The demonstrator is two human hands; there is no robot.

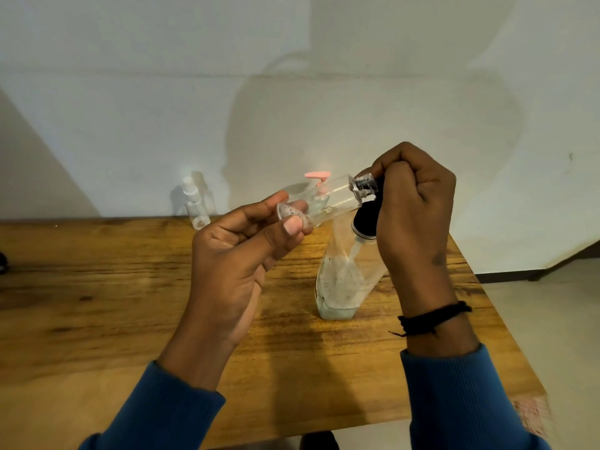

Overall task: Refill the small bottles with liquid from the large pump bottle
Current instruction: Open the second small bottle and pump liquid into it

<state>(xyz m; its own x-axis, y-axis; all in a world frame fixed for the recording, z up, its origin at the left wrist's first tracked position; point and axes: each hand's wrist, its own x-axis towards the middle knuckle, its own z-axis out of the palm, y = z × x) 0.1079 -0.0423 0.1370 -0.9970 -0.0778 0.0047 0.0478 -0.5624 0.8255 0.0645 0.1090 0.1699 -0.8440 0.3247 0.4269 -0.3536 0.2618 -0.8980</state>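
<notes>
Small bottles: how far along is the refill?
Done: nothing clearly. The small clear bottle held up looks almost empty, with a few foamy drops at its base. In hand: the left hand holds its base, the right hand grips its black cap, apparently unscrewing it. Left: pumping from the large pump bottle, plus the two small bottles and the pink-pump bottle at the table's back edge.

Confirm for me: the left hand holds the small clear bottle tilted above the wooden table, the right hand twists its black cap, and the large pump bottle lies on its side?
Not quite. In the head view the large clear pump bottle stands upright on the wooden table, not on its side. The rest holds: the left hand holds the small clear plastic bottle tilted, and the right hand grips its black cap.
</notes>
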